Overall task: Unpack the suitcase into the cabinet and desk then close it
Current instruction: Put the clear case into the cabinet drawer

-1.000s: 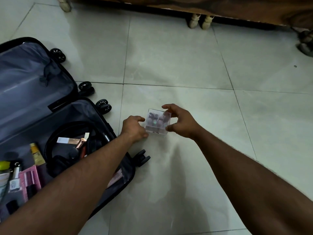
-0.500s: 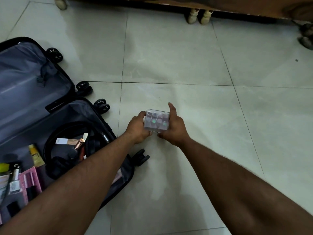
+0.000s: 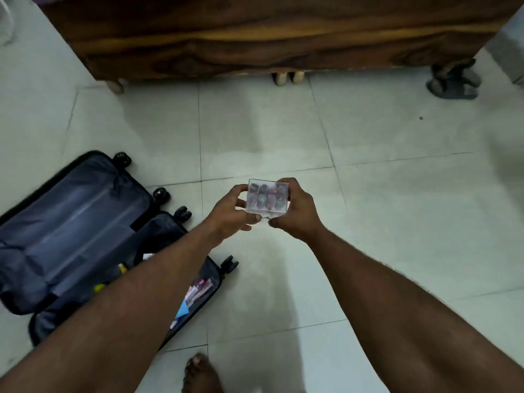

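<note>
A small clear plastic box [image 3: 268, 198] with several dark little bottles inside is held in the air above the tiled floor. My left hand [image 3: 231, 212] grips its left side and my right hand [image 3: 296, 214] grips its right side, thumbs under its near edge. The open black suitcase [image 3: 85, 222] lies on the floor at the lower left, its grey-lined lid flat. My left forearm hides most of its filled half, where small cosmetic items [image 3: 195, 293] show.
A dark wooden furniture front [image 3: 269, 38] on short legs runs across the top of the view. A pair of grey sandals [image 3: 453, 80] sits at its right end. My bare foot [image 3: 201, 373] stands on the floor at the bottom.
The box has risen off the floor with both hands around it. The view has lifted and pulled back, so the wooden furniture now shows and the suitcase sits lower left.
</note>
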